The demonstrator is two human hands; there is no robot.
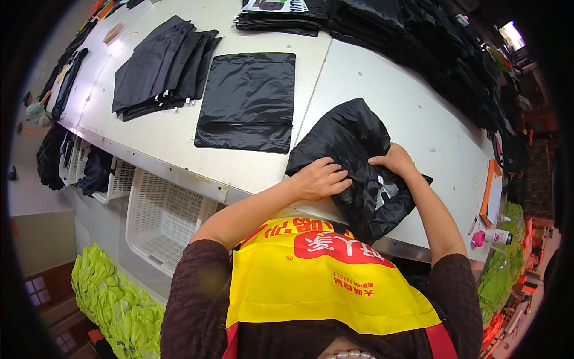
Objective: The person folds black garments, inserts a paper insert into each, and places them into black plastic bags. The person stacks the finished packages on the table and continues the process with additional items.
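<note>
A bunched piece of shiny black fabric point(345, 133) lies over the near edge of the white table, partly hanging down in front of my apron. My left hand point(323, 179) grips its left side with curled fingers. On the right, my right hand point(394, 160) holds the same piece, thumb on top and the other fingers hidden by cloth. A white label point(385, 190) shows among the folds below my right hand. Left of this piece, a flat black square of fabric point(246, 90) with a seam or zip line near its lower edge lies smooth on the table.
A fanned pile of black fabric pieces point(158, 66) lies farther left, with taller black stacks point(382, 27) at the back. White plastic baskets point(161, 221) sit below the table's left edge. A bottle with a pink cap point(493, 237) stands near the right edge. Yellow-green fabric point(113, 293) is heaped lower left.
</note>
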